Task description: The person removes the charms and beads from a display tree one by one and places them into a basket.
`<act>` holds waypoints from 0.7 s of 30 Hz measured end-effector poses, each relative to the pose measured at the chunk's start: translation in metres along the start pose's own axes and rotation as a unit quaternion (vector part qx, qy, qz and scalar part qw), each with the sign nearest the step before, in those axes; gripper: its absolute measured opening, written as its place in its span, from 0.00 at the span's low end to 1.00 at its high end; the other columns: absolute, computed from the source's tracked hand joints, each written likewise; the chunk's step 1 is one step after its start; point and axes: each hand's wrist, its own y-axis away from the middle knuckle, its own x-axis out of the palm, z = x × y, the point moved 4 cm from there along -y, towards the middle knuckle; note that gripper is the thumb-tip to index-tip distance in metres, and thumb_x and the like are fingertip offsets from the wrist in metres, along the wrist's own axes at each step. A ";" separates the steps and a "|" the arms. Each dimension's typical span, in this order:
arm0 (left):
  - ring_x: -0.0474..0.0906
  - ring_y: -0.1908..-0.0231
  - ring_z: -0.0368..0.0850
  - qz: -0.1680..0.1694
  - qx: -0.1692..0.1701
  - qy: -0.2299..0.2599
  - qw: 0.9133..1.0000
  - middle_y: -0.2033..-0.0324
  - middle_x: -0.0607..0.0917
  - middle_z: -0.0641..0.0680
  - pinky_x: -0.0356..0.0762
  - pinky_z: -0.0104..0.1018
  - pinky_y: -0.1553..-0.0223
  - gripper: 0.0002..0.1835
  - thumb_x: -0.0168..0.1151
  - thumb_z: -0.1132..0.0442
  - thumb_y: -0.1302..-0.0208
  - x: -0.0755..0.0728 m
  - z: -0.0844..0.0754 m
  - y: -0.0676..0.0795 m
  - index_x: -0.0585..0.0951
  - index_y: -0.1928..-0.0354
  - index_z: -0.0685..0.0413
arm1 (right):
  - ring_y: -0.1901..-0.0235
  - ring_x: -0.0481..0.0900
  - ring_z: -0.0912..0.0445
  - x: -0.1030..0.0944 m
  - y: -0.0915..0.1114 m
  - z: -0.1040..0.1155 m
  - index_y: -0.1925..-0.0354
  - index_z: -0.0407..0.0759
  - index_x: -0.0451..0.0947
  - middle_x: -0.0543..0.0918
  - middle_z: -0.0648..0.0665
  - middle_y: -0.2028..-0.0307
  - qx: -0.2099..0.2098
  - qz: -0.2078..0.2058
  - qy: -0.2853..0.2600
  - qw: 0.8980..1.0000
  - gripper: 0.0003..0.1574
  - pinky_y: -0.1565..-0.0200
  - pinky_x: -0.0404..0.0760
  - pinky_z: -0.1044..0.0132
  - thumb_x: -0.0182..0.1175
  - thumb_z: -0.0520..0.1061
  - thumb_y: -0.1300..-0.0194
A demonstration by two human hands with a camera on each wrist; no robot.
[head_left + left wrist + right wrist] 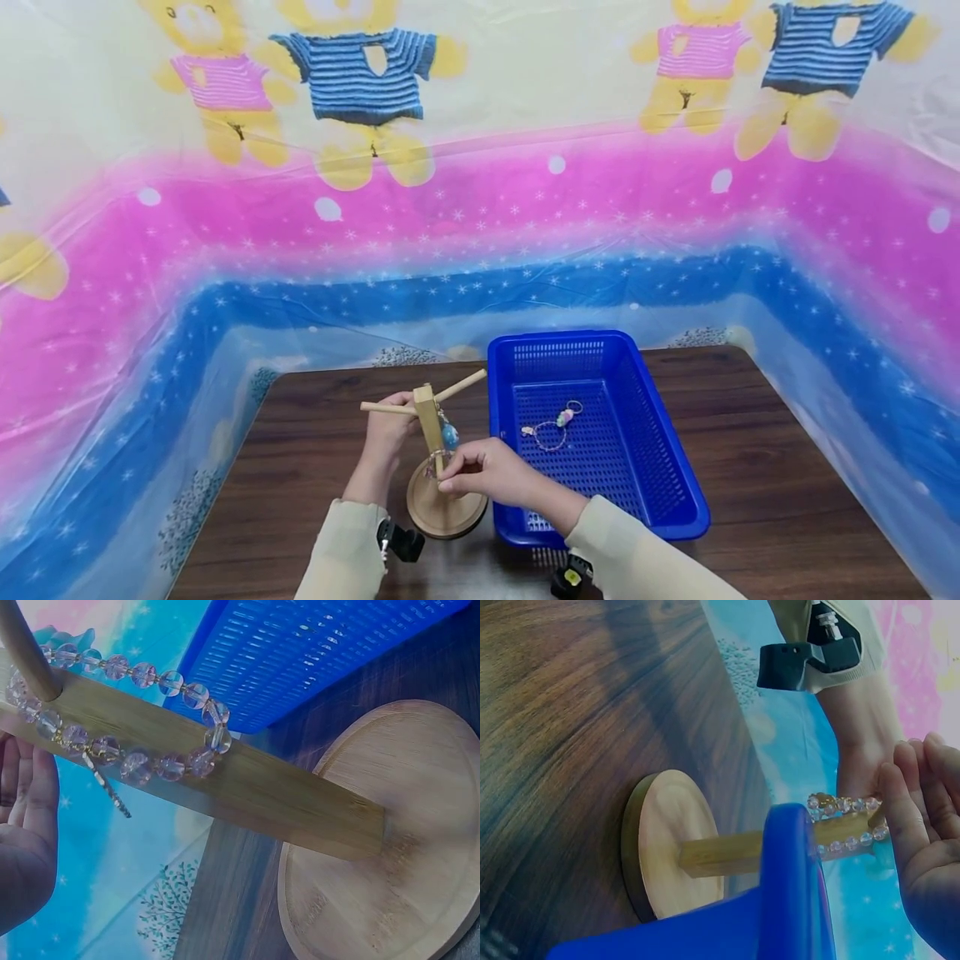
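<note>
A wooden peg stand with a round base stands on the table, its pegs pointing out near the top. My left hand grips the post from the far left side, its fingers partly hidden behind the wood. A bracelet of clear pinkish beads loops around the near peg and lies against the post, a small glittery charm dangling from it. At that peg's end, my right hand pinches with thumb and fingertips. Behind the post, a blue charm hangs from another peg.
Right of the stand sits a blue plastic basket, close beside its base. Inside lie a beaded bracelet and a keychain with a pastel charm. A patterned curtain surrounds the dark wooden table.
</note>
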 end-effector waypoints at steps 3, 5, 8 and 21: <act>0.70 0.82 0.29 0.000 0.001 -0.005 1.000 0.85 0.79 0.38 0.71 0.20 0.76 0.17 0.58 0.73 0.30 0.002 0.000 -0.001 0.83 0.77 0.49 | 0.70 0.89 0.56 0.001 -0.001 0.000 0.63 0.24 0.83 0.87 0.24 0.64 -0.006 -0.003 0.007 1.000 0.09 0.62 0.93 0.58 0.67 0.34 0.35; 0.68 0.83 0.30 0.000 0.003 -0.005 1.000 0.86 0.78 0.38 0.68 0.20 0.78 0.17 0.59 0.74 0.32 0.003 0.000 -0.002 0.82 0.77 0.49 | 0.69 0.90 0.49 0.001 -0.001 0.000 0.63 0.24 0.83 0.87 0.24 0.65 -0.010 -0.004 0.012 1.000 0.09 0.62 0.93 0.55 0.67 0.34 0.35; 0.67 0.83 0.30 0.001 0.003 0.002 1.000 0.86 0.77 0.38 0.67 0.20 0.78 0.17 0.58 0.75 0.33 0.004 0.001 -0.002 0.82 0.77 0.48 | 0.68 0.90 0.50 0.002 -0.001 0.000 0.63 0.25 0.84 0.88 0.24 0.64 -0.003 -0.008 0.015 1.000 0.08 0.62 0.93 0.59 0.67 0.33 0.35; 0.80 0.73 0.29 -0.021 0.008 0.019 1.000 0.75 0.87 0.39 0.82 0.20 0.67 0.14 0.61 0.71 0.31 0.000 0.002 0.000 0.82 0.49 0.76 | 0.69 0.88 0.56 0.004 0.002 0.008 0.63 0.28 0.85 0.88 0.26 0.64 -0.005 -0.023 0.036 0.999 0.08 0.66 0.87 0.74 0.69 0.35 0.36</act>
